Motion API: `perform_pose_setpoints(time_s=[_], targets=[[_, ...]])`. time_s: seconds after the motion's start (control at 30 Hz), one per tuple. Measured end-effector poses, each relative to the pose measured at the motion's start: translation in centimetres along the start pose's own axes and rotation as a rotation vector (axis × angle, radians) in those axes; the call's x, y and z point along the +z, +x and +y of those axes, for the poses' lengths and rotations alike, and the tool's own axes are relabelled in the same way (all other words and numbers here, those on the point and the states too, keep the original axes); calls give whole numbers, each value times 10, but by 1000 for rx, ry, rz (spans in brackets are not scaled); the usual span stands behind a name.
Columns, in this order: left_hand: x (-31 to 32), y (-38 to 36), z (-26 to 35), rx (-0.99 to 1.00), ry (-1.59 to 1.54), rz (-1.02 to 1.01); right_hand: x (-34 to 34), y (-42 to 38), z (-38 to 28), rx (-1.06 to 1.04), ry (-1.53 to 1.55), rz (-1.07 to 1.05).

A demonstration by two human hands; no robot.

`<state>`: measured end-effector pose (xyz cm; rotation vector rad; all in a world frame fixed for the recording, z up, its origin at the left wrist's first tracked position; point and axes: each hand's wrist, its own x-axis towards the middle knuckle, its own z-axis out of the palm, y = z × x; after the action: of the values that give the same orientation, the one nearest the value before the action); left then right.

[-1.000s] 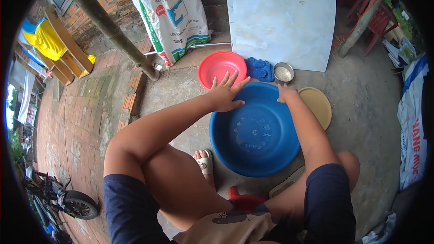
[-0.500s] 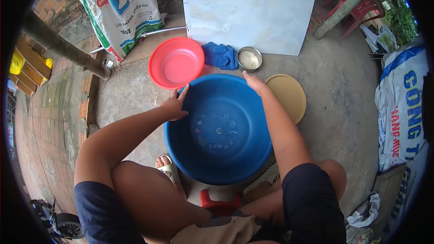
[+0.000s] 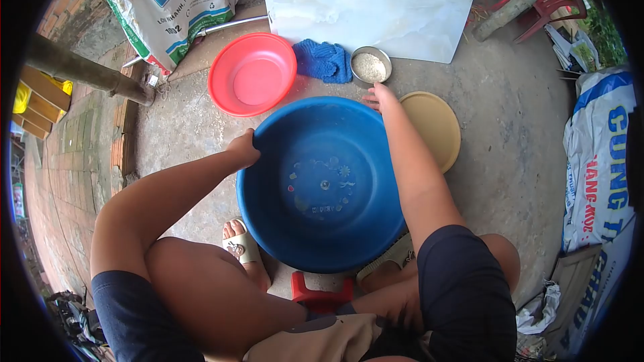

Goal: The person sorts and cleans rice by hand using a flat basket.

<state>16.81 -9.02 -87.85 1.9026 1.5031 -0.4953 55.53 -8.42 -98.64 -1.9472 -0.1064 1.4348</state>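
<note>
A large blue plastic basin (image 3: 322,228) stands on the ground between my legs, with small printed figures on its bottom. My left hand (image 3: 244,148) grips its rim at the upper left, the fingers mostly out of sight. Over the far right rim, my right hand (image 3: 381,98) has its fingers apart and holds nothing. Just beyond those fingers is a metal bowl (image 3: 362,83) containing pale grains (image 3: 369,67). A round tan lid or tray (image 3: 436,127) lies right of the basin, partly behind my right forearm.
A pink basin (image 3: 218,87) and a crumpled blue cloth (image 3: 324,62) lie beyond the blue basin. A pale board (image 3: 369,7) stands behind them. Printed sacks are at the upper left (image 3: 176,13) and right (image 3: 597,161). Part of a red stool (image 3: 322,293) shows below me.
My right hand has moved off the blue basin's rim toward the metal bowl, fingers spreading. My left hand has shifted from spread fingers to a grip on the rim. The view has tilted slightly.
</note>
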Motion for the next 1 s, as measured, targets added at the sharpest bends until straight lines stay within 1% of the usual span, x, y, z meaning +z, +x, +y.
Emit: perform_pose_setpoints(time_s=[0.07,0.1,0.17,0.23,0.3,0.33,0.4,0.5,0.57,0.6,0.67,0.8,0.87,0.9,0.97,1.0], targets=[[-1,-11,5,-26,-52,27,2,-4,0,-69,-46,-100],[1,-13,5,-37,-50,34,2,-6,1,-72,-46,-113],[3,-25,2,58,-70,109,-1,-9,2,-112,-178,-174],[1,-39,4,81,-68,115,-2,-7,8,-99,-109,-156],[3,-51,4,101,-161,90,-7,-8,15,-69,-21,-126],[5,-58,4,103,-181,103,-8,-7,14,-71,-15,-130],[9,-66,2,102,-203,118,-5,-7,11,-108,97,-123],[10,-72,1,81,-232,127,2,-14,6,-157,43,-125],[9,-71,-1,-13,-310,48,7,-19,4,-155,57,-127],[8,-69,-2,-12,-309,48,9,-18,4,-150,66,-130],[7,-62,-7,-141,-429,-78,10,-16,3,-148,77,-125],[12,-50,-15,-129,-374,-112,9,-10,3,-129,91,-134],[14,-45,-17,-61,-297,-97,8,-9,4,-120,74,-131],[10,-48,-13,-62,-302,-96,6,-6,4,-114,63,-129],[2,-55,-3,-72,-349,-170,4,0,3,-129,66,-131],[1,-54,-1,-76,-351,-167,4,0,3,-143,74,-132]])
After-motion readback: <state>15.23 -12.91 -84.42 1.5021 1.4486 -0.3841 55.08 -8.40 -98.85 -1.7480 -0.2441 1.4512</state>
